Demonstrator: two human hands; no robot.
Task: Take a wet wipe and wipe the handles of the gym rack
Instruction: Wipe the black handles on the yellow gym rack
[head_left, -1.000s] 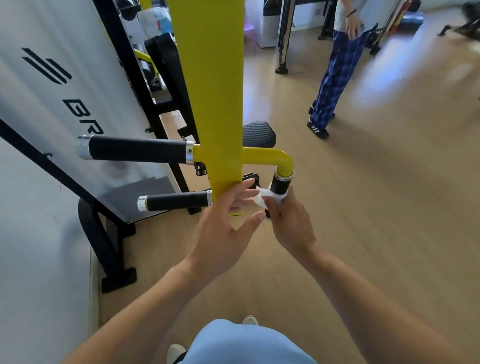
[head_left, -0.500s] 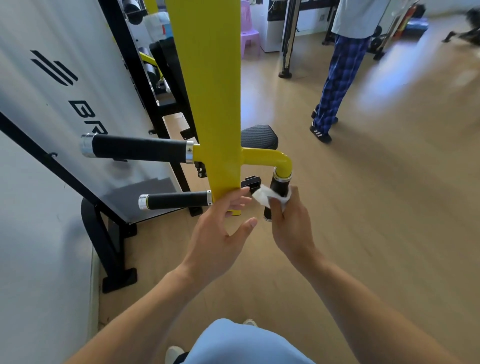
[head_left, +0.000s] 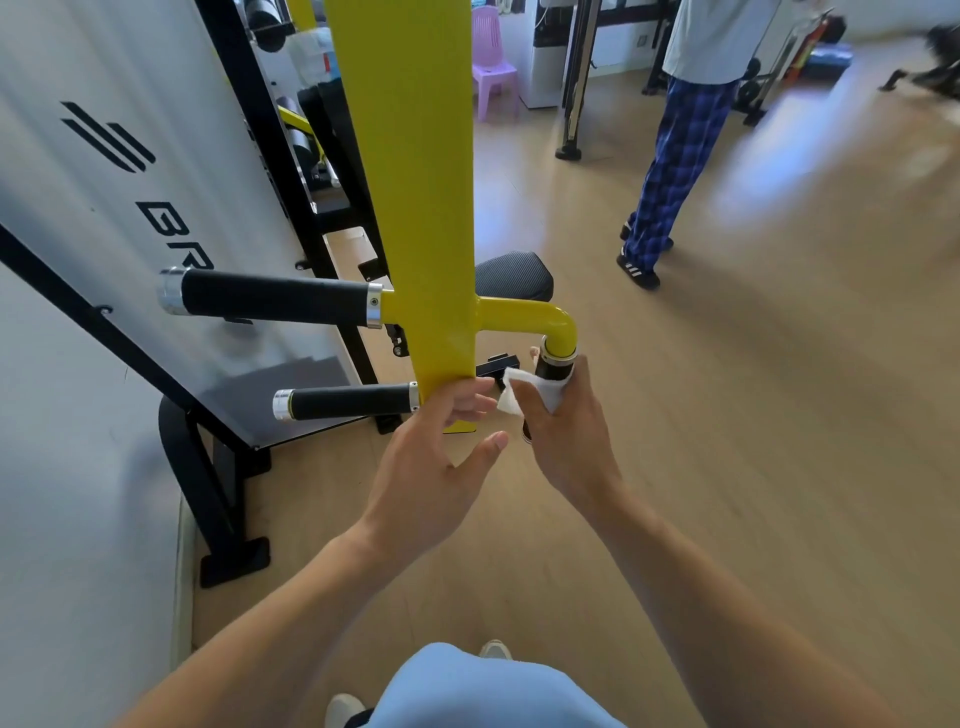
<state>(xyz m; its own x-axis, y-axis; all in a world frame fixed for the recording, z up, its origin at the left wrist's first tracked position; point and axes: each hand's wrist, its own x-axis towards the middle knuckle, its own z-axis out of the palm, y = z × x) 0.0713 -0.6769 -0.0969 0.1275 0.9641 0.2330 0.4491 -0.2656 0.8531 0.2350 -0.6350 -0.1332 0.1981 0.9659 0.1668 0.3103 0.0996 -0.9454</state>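
A yellow upright bar (head_left: 410, 182) of the gym rack carries black foam handles. My right hand (head_left: 566, 431) grips the downward-pointing handle (head_left: 551, 368) at the end of the yellow bent tube, with a white wet wipe (head_left: 524, 395) wrapped between palm and grip. My left hand (head_left: 436, 462) rests with relaxed fingers against the lower end of the yellow bar and holds nothing. A long horizontal handle (head_left: 275, 299) and a shorter one (head_left: 348, 402) stick out to the left of the bar.
A grey slanted panel (head_left: 130, 171) on a black frame (head_left: 208, 493) stands at left. A black padded seat (head_left: 514, 273) sits behind the bar. A person in blue plaid trousers (head_left: 675, 161) stands on the wooden floor at back right, near a purple chair (head_left: 493, 73).
My right hand has slid the wipe a little up the vertical handle. My left hand stays by the yellow bar with its thumb spread wider. The camera tilted up slightly.
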